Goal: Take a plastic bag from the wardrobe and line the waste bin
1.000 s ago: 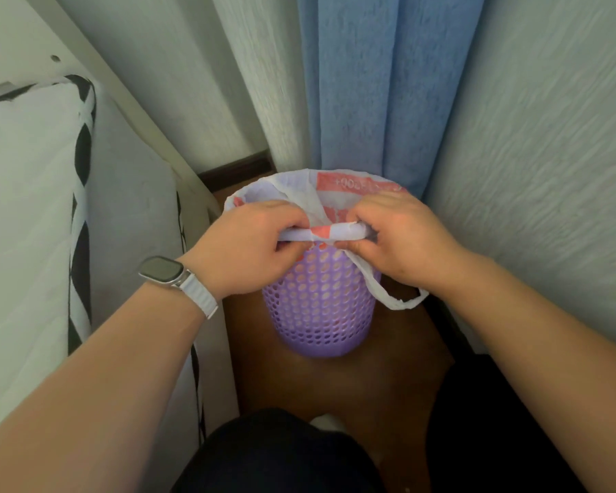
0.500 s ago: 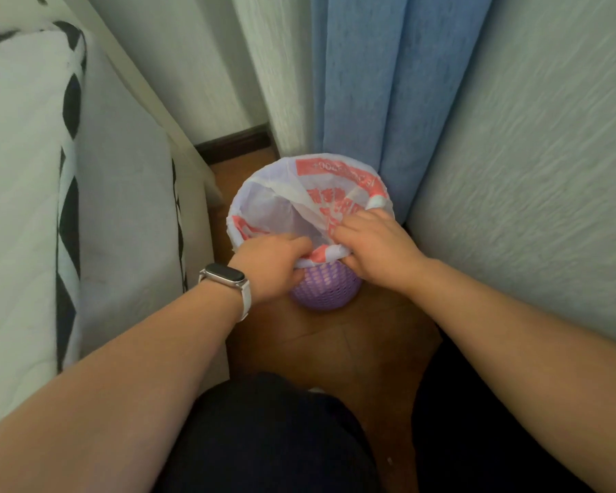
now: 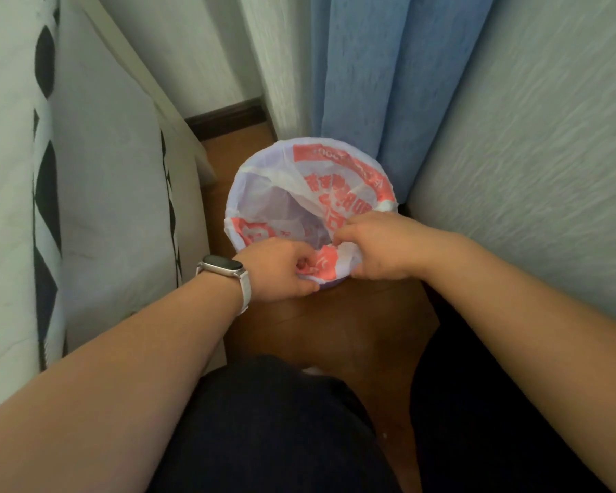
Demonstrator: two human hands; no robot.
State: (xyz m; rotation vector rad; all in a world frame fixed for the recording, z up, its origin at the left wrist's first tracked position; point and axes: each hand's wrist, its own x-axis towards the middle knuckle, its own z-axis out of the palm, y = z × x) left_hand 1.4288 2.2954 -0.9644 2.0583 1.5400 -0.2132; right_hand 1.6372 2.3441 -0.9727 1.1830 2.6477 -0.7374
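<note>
Head view: plastic bag [image 3: 335,179] is thin film, white with red print. I judge it near weightless, limp, slippery and easy to tear, so it should be held at the folded hem, not the body, with the pull spread along the edge. The bag already sits inside the waste bin [image 3: 329,285], its mouth turned out over most of the rim; the bin itself shows only as a purple sliver under the near edge. It stands on the floor [image 3: 335,325] in the corner, beside the blue curtain [image 3: 381,83] and between the bed [image 3: 96,172] and the wall. Left hand [image 3: 278,270] is curled closed, pinching bunched film at the near rim, watch [image 3: 223,266] on that wrist. Right hand [image 3: 377,247] is closed on the film just beside it, fingertips tucked at the hem (thumb hidden, so exact pinch is unclear). Both hands touch the bag on the near side; the far rim looks seated. Near edge looks like the last slack to settle.
</note>
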